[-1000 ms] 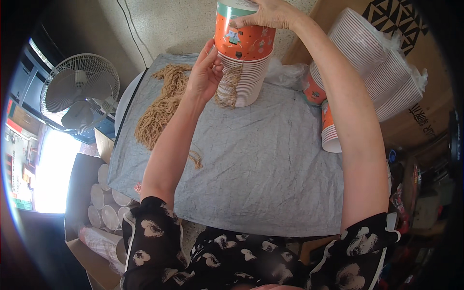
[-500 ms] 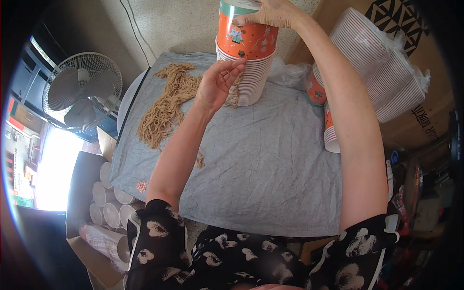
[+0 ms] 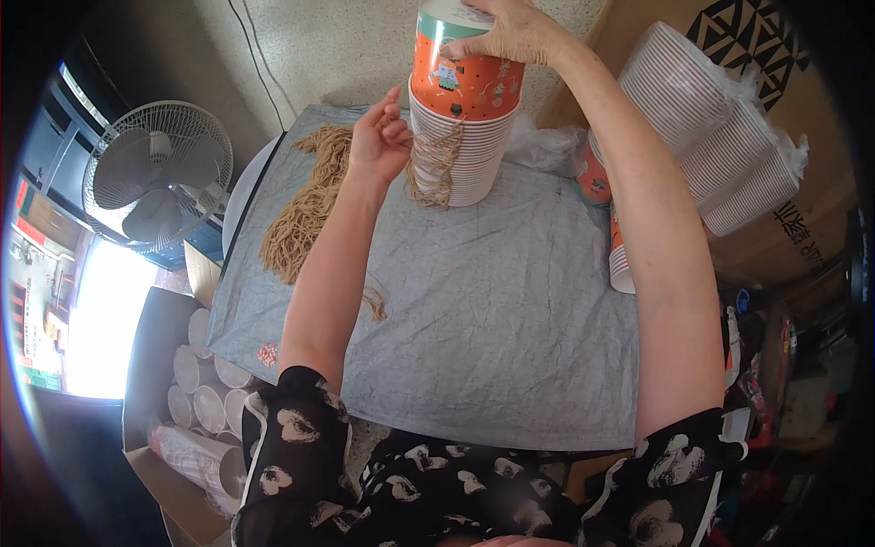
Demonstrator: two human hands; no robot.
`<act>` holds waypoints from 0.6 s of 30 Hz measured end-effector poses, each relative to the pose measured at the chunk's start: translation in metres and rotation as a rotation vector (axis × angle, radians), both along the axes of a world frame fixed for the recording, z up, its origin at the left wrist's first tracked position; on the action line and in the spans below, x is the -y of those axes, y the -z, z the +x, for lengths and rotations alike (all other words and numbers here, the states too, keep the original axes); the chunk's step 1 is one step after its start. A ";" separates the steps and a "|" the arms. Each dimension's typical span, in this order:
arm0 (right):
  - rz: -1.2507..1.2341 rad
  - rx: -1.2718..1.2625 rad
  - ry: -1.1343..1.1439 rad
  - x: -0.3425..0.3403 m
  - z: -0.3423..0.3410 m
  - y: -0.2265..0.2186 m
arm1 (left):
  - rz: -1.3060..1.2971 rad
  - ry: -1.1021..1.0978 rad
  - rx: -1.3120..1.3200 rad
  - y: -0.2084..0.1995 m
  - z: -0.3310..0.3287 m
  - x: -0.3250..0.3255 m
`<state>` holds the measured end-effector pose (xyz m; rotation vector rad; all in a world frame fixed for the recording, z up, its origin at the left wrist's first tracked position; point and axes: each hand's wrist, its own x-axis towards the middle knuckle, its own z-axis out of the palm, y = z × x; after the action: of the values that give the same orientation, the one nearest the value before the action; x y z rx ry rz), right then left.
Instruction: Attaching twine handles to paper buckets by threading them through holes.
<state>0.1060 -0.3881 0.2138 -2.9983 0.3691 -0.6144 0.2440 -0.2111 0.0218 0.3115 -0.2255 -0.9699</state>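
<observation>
A tall stack of nested paper buckets (image 3: 485,155) stands upside down at the far middle of the table. Its top bucket (image 3: 474,87) is orange with a teal band and cartoon prints. My right hand (image 3: 515,38) grips that bucket from above, thumb on its side and the other fingers over its base. Thin tan cords (image 3: 436,169) hang down the stack's left side. Just left of them, my left hand (image 3: 381,141) is apart from the stack, index finger raised and the others loosely curled, with nothing visible in it. A heap of tan cords (image 3: 296,232) lies farther left.
Grey cloth (image 3: 492,319) covers the table. More orange buckets (image 3: 620,260) lie at its right edge, by stacked white-rimmed buckets in plastic (image 3: 702,100). A carton (image 3: 173,483) of pale cylinders stands lower left, below a fan (image 3: 157,173). One loose cord (image 3: 374,301) is near my left forearm.
My left hand has drawn away from the top bucket's rim to the left, its pinched fingers loosening. More cords now show against the stack. My right hand stays on the top bucket.
</observation>
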 end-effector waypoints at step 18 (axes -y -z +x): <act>0.022 0.292 -0.102 -0.010 -0.031 0.001 | 0.156 -0.110 0.006 0.081 0.075 0.006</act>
<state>0.0750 -0.3778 0.2129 -2.8247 0.2010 -1.0106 0.3192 -0.2172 -0.0590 0.4652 -0.1363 -0.8795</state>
